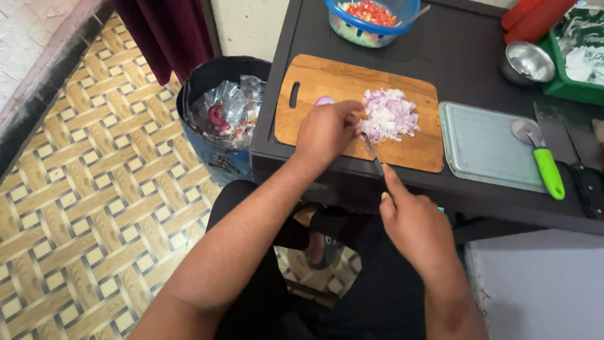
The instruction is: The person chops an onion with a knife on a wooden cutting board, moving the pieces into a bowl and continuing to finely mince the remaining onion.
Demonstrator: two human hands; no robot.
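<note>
1. L hand (326, 131) sat on the wooden cutting board (314, 82), fingers curled down, tips pressed at the near-left edge of the chopped red onion pile (389, 114). Couldn't tell whether it pinched any pieces or just pressed.
2. R hand (412, 223) was clenched round a knife (372, 151) handle, index finger stretched along the spine; hand hung off the table's front edge.
3. Thin blade ran up from the R hand to the pile, tip touching the onion right beside the L fingertips.
4. Onion pile lay center-right on the board, diced fine, pale purple-white.
5. One small purple onion piece (324, 100) lay apart, just left of the L hand, near the board's handle slot.
6. Board rested on a dark table (465, 56).
7. Right of the board: a pale ribbed plastic board (481, 145), w/ a green-handled wheel cutter (542, 157) on its far-right edge.
8. Back of table: blue bowl (371, 19) w/ chopped red and pale veg, steel bowl (527, 62), green tray (576, 75).
9. Left of the table on the floor: dark bin (217, 113) lined w/ plastic, scraps inside.
</note>
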